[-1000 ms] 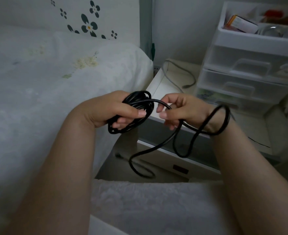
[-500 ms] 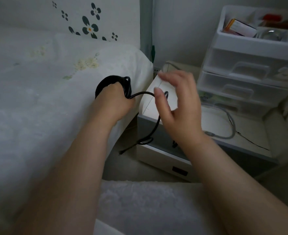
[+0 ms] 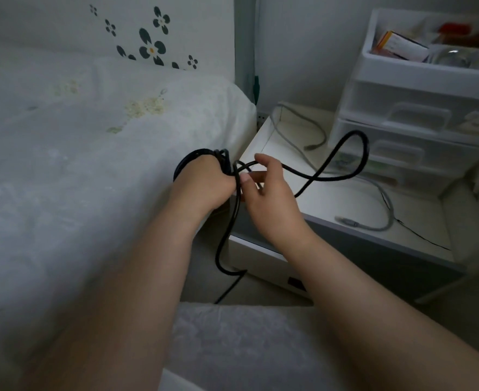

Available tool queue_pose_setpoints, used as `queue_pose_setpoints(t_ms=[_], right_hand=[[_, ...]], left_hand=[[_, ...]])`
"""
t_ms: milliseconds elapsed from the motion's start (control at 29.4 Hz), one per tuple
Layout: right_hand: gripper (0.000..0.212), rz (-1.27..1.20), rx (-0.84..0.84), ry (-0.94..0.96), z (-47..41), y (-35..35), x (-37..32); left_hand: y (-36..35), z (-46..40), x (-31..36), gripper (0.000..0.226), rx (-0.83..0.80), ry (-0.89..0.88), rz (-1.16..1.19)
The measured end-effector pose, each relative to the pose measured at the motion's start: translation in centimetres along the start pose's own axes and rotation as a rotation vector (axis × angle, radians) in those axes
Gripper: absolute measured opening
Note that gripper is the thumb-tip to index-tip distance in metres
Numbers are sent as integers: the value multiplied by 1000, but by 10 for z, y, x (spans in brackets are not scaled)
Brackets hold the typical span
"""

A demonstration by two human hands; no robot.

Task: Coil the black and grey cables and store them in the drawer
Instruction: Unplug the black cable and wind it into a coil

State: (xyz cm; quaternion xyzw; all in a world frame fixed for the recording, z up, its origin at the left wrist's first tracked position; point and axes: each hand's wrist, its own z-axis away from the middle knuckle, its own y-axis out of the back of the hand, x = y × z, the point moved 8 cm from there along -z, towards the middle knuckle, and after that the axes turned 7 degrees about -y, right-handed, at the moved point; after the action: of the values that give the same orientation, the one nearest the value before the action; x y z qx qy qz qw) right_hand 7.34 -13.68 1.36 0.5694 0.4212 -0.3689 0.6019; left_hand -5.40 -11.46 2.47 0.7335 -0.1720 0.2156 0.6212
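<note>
The left hand (image 3: 204, 182) is closed round a bundle of wound turns of the black cable (image 3: 342, 176), its back turned to the camera so that the coil shows only as a dark arc over the knuckles and a few strands at the thumb side. Just beside it, the right hand (image 3: 266, 190) pinches the same cable between thumb and curled fingers where the free length leaves the coil. The two hands are nearly touching, held above the gap between the bed (image 3: 91, 165) and the bedside cabinet (image 3: 345, 210).

The black cable is thin, round and glossy. From the right hand one stretch swings out to the right in a tall open loop that rises in front of the plastic drawer unit (image 3: 419, 108) and crosses itself on the way back. Another stretch drops straight down from the hands, curves at the cabinet's base and trails along the floor toward the camera.

The grey cable (image 3: 385, 218) lies loose and uncoiled on the white top of the cabinet, running from the back left corner in a long curve round to a plug end near the front edge. Whether it touches the black loop cannot be told.
</note>
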Motion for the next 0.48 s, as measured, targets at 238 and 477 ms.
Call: queue_pose_setpoints(t_ms=[238,477], right_hand=[[48,-165,-191,-185,-10,1,16],[33,286,374,-43,-54,107,27]], left_hand=[[-8,4,19,17,-3,-112,-262],[-10,12,-2,33,-463,-179,204]])
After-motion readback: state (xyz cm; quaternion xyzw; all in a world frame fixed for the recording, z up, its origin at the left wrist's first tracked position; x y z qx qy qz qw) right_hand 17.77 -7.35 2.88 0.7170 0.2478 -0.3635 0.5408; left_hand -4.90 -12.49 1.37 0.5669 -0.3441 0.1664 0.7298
